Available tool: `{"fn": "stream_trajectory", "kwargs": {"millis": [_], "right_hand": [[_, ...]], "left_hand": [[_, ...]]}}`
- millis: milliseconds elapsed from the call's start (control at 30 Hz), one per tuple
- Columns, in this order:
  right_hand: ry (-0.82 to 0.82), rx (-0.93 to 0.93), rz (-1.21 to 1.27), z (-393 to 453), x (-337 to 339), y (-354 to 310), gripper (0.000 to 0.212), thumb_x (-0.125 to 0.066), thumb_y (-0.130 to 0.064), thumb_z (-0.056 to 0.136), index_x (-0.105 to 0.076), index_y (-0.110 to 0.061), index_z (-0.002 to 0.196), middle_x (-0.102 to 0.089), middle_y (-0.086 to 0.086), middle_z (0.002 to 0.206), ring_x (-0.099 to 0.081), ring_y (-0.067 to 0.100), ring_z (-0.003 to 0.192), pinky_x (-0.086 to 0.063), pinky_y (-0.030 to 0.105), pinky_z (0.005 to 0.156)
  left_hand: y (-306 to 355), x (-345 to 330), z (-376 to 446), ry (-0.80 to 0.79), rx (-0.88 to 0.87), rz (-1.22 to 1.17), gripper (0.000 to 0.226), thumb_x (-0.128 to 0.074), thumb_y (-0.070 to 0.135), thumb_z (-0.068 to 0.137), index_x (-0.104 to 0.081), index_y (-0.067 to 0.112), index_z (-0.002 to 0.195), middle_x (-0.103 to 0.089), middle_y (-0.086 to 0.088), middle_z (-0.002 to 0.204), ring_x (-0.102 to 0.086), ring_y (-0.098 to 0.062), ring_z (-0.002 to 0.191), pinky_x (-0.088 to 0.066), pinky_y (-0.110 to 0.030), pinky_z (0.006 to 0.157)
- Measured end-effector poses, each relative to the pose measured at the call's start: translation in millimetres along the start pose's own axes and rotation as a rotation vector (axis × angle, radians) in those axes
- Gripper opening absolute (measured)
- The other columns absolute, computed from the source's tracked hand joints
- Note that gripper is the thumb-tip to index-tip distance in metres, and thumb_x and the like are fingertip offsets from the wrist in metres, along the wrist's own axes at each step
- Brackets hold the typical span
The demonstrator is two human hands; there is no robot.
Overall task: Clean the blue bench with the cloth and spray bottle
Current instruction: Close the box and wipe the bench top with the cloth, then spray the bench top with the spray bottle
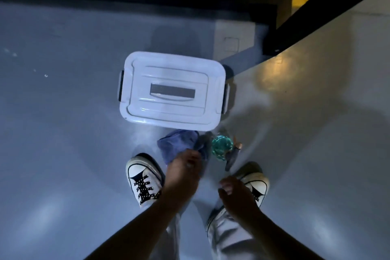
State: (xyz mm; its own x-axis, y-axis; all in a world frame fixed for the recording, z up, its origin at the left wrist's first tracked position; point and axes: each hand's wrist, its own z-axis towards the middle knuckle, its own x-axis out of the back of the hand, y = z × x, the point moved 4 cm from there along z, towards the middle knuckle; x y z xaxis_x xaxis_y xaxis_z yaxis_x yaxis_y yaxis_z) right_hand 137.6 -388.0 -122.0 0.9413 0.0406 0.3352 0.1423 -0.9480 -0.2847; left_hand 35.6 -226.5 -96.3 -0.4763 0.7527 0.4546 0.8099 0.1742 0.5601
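Left hand (183,168) grip pinches the cloth (179,146); right hand (234,193) loosely curled, empty.

The camera looked straight down at a glossy grey floor (63,133). A white rectangular plastic storage box (172,88) with a closed lid and dark side latches stood on it. Just in front of the box lay a crumpled blue cloth (177,143), and beside that, to the right, a teal translucent spray bottle (221,146) seen from above, its trigger blurred. The left hand (182,172) reached down with its fingers closing on the near edge of the cloth. The right hand (234,192) hung loosely curled and empty, apart from the bottle. Two white canvas sneakers with black laces (143,179) stood below, pale trousers above them.
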Motion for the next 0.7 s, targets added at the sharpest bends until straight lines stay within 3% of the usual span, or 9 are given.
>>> {"fn": "stream_trajectory", "kwargs": {"millis": [67,167,233,300,400,467,600,700], "right_hand": [[0.083,-0.008,-0.054,5.8,21.3,19.0,0.018,-0.059,-0.028,0.098,-0.064,-0.023,0.114,-0.071,0.000,0.113,-0.066,0.017,0.105,-0.053,0.032,0.094],[0.252,0.059,-0.100,24.2,52.7,28.5,0.011,-0.058,-0.032,0.097,-0.060,-0.032,0.108,-0.068,-0.002,0.110,-0.068,0.015,0.097,-0.057,0.029,0.079],[0.261,0.098,-0.093,39.7,61.9,28.1,0.049,-0.068,-0.037,0.091,-0.049,-0.028,0.135,-0.058,-0.001,0.133,-0.063,0.016,0.112,-0.056,0.035,0.092],[0.249,0.148,-0.073,48.3,69.6,17.8,0.084,-0.075,-0.047,0.084,-0.031,-0.027,0.152,-0.045,-0.001,0.151,-0.053,0.018,0.131,-0.049,0.040,0.106],[0.213,0.299,-0.053,42.9,77.7,-4.6,0.104,-0.078,-0.054,0.078,-0.016,-0.030,0.158,-0.030,-0.006,0.162,-0.034,0.016,0.146,-0.035,0.032,0.113],[0.220,0.409,-0.077,25.5,85.3,-24.4,0.107,-0.077,-0.054,0.077,-0.016,-0.024,0.159,-0.029,-0.005,0.163,-0.031,0.016,0.147,-0.035,0.031,0.112],[0.272,0.558,-0.063,-33.6,110.7,-70.6,0.097,-0.055,-0.062,0.077,-0.025,-0.020,0.159,-0.039,-0.002,0.159,-0.040,0.017,0.142,-0.039,0.026,0.106],[0.280,0.574,-0.051,-94.7,142.7,-118.0,0.085,-0.066,-0.047,0.081,-0.029,-0.031,0.156,-0.054,-0.007,0.148,-0.052,0.015,0.132,-0.041,0.021,0.099]], "left_hand": [[26.5,-19.3,-2.9,-0.089,-0.046,-0.050,0.012,-0.069,0.033,0.088,-0.068,0.027,0.098,-0.073,0.005,0.087,-0.070,-0.012,0.077,-0.052,-0.028,0.069],[59.6,-46.9,1.5,-0.119,-0.185,0.091,0.033,-0.070,0.051,0.084,-0.064,0.031,0.110,-0.065,0.014,0.100,-0.063,-0.001,0.084,-0.045,-0.016,0.068],[74.5,-56.9,6.1,-0.067,-0.220,0.226,0.040,-0.070,0.053,0.083,-0.061,0.031,0.116,-0.059,0.016,0.104,-0.060,-0.003,0.088,-0.046,-0.018,0.071],[79.4,-61.5,11.5,0.019,-0.211,0.340,0.034,-0.067,0.049,0.086,-0.061,0.033,0.115,-0.066,0.013,0.105,-0.066,-0.009,0.089,-0.054,-0.027,0.070],[83.6,-58.3,10.7,0.082,-0.186,0.408,0.027,-0.061,0.046,0.087,-0.065,0.032,0.110,-0.072,0.007,0.103,-0.070,-0.018,0.087,-0.053,-0.030,0.067],[89.6,-48.6,3.7,0.118,-0.189,0.381,0.026,-0.060,0.049,0.086,-0.067,0.032,0.103,-0.073,0.008,0.097,-0.071,-0.018,0.084,-0.052,-0.029,0.066],[129.8,-4.0,-32.9,0.105,-0.178,0.258,0.034,-0.051,0.062,0.082,-0.065,0.032,0.091,-0.072,0.013,0.078,-0.070,-0.009,0.073,-0.059,-0.033,0.067],[183.9,53.0,-80.5,0.098,-0.204,0.125,0.028,-0.060,0.055,0.080,-0.067,0.028,0.082,-0.072,0.011,0.066,-0.070,-0.004,0.063,-0.058,-0.028,0.065]]}}
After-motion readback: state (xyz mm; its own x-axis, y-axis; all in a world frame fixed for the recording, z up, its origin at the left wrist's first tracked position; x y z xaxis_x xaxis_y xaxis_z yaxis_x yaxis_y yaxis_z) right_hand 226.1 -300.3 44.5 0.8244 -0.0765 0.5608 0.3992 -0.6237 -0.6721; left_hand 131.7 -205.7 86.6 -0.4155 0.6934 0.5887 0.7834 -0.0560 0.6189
